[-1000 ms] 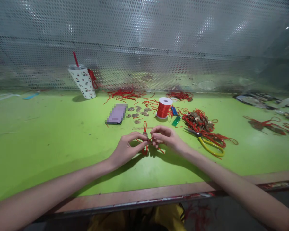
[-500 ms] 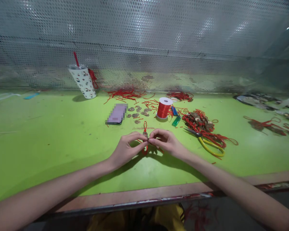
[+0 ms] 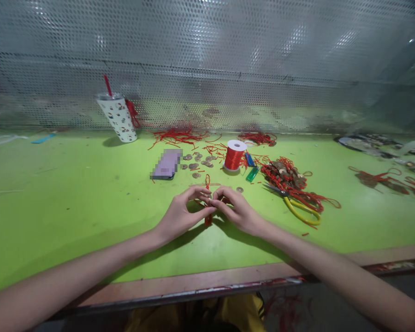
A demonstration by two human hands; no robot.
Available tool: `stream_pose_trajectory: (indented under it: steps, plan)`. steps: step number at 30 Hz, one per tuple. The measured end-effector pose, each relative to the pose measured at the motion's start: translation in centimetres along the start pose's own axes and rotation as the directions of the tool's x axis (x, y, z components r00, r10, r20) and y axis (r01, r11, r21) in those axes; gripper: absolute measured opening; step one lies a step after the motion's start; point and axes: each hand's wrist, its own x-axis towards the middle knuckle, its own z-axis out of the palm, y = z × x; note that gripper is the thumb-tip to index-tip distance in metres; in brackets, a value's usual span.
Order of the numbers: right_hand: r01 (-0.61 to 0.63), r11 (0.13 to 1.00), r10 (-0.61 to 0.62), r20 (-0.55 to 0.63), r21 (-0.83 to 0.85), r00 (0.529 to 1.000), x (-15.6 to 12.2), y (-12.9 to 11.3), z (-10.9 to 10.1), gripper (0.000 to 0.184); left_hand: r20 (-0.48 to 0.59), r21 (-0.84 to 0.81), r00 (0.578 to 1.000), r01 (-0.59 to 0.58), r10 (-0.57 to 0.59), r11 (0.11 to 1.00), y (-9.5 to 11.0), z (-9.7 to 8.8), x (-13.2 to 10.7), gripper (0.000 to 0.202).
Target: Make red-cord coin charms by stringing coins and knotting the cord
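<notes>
My left hand and my right hand meet fingertip to fingertip just above the table. Between them is a knotted red cord, its loop pointing away from me and a red end hanging below my fingers. Both hands are closed in a pinch on this cord. My fingers hide its middle part, so I cannot see whether a coin sits there. A single coin lies beyond my right hand. Several loose coins lie farther off, beside a phone.
A spool of red cord stands behind my hands, near a green lighter and a blue lighter. Yellow-handled scissors lie against a pile of corded coins. A patterned tumbler stands at the back left, cord scraps beside it.
My fingers have shifted slightly on the cord, covering the coins seen on it before. A coin now shows on the table beyond my right hand.
</notes>
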Motion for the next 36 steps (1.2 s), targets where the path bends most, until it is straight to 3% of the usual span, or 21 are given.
stream_pose_trajectory:
  steps: [6, 11, 16, 21, 31, 36]
  plan:
    - [0.040, 0.998, -0.042, -0.037, -0.046, 0.998, -0.1, -0.2, 0.0, 0.020, 0.038, 0.070, 0.999, -0.041, 0.038, 0.997, 0.2, -0.4, -0.3, 0.015]
    - [-0.041, 0.986, 0.049, -0.047, 0.159, 0.998, -0.3, -0.6, -0.2, 0.023, 0.133, 0.182, 0.979, -0.175, 0.153, 0.967, 0.0, -0.8, -0.9, 0.013]
    - [-0.127, 0.906, 0.124, 0.035, 0.405, 0.992, -0.5, -1.7, -0.2, 0.025, 0.257, 0.331, 0.911, -0.397, 0.323, 0.856, -0.6, -1.0, -0.8, 0.012]
    - [-0.166, 0.851, 0.112, 0.137, 0.499, 0.984, -0.5, -2.1, -0.3, 0.026, 0.328, 0.379, 0.867, -0.484, 0.375, 0.788, -1.1, -1.5, -0.5, 0.009]
    - [-0.256, 0.806, 0.111, 0.289, 0.533, 0.951, -0.4, -2.0, -0.2, 0.029, 0.326, 0.466, 0.812, -0.583, 0.484, 0.665, -1.7, -1.8, -0.2, 0.014]
    - [-0.252, 0.805, 0.074, 0.331, 0.537, 0.941, -0.5, -1.7, 0.3, 0.027, 0.354, 0.508, 0.716, -0.687, 0.601, 0.520, -2.8, -1.7, 0.4, 0.012]
